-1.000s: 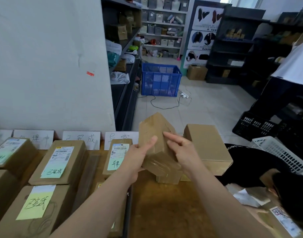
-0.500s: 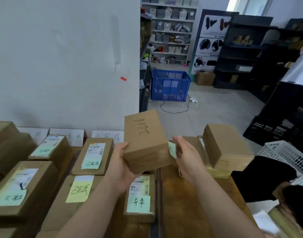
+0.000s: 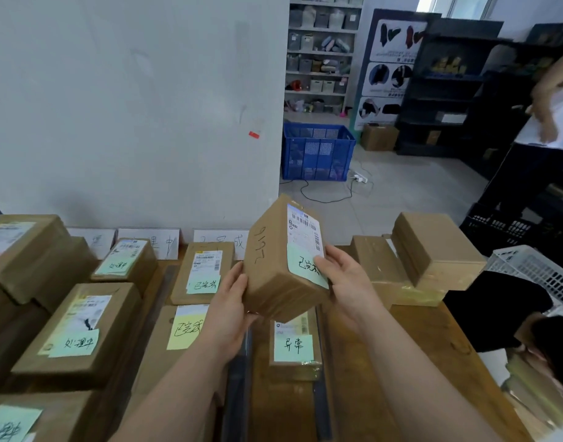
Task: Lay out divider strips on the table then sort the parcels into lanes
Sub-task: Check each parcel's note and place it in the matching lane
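Brown cardboard parcel (image 3: pixel 273 272), with a printed shipping label and a green handwritten note on its upper face and pen marks on its left face: held tilted in the air above the wooden bench (image 3: pixel 417 346).
Left hand (image 3: pixel 229 304): curled round the parcel's near left edge, thumb on the side face.
Right hand (image 3: pixel 343 282): grips the right side, thumb lying across the green note.
Directly below: flat taped parcel with a green note (image 3: pixel 294 346), lying between two dark divider strips (image 3: pixel 240 397).
Left lanes: further labelled brown parcels (image 3: pixel 203 269).
Right: stack of plain brown boxes (image 3: pixel 433 250).
Far edge: white handwritten paper signs (image 3: pixel 149 242) against the wall.
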`<action>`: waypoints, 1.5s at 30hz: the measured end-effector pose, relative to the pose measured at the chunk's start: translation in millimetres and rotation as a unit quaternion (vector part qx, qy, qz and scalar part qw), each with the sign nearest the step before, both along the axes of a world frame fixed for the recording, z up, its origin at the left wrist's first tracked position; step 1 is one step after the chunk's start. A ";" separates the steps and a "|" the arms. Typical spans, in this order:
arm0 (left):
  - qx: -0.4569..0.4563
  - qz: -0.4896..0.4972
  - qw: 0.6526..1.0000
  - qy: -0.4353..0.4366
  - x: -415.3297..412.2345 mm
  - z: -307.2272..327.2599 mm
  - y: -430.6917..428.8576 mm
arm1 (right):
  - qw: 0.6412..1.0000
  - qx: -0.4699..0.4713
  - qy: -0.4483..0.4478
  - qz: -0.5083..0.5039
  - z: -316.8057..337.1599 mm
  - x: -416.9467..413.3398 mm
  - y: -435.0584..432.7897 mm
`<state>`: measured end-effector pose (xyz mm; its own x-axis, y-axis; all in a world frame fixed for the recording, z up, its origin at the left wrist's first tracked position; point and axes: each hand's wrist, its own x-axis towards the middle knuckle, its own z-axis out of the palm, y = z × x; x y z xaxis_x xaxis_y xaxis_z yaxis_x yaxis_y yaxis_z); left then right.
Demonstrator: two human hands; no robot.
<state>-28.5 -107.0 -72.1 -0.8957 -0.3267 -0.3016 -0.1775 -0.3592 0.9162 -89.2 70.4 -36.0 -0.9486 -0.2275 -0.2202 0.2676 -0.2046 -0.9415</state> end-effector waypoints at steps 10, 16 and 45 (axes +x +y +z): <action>-0.132 -0.068 0.987 -0.065 22.5 -2.8 9.3 | 0.998 0.048 -0.003 0.028 -7.8 22.0 -4.4; -0.099 -0.039 0.992 -0.070 41.1 -6.9 17.7 | 0.997 0.063 -0.002 0.054 -19.7 32.7 -9.4; -0.170 -0.113 0.976 -0.077 -29.5 -9.7 -174.3 | 0.979 0.199 0.036 -0.002 -53.0 -30.2 -200.7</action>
<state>-58.0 -281.4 -81.8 -0.9091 -0.2314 -0.3463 -0.3616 0.0258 0.9320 -119.4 -130.3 -89.0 -0.9654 -0.1341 -0.2237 0.1980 0.1816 -0.9632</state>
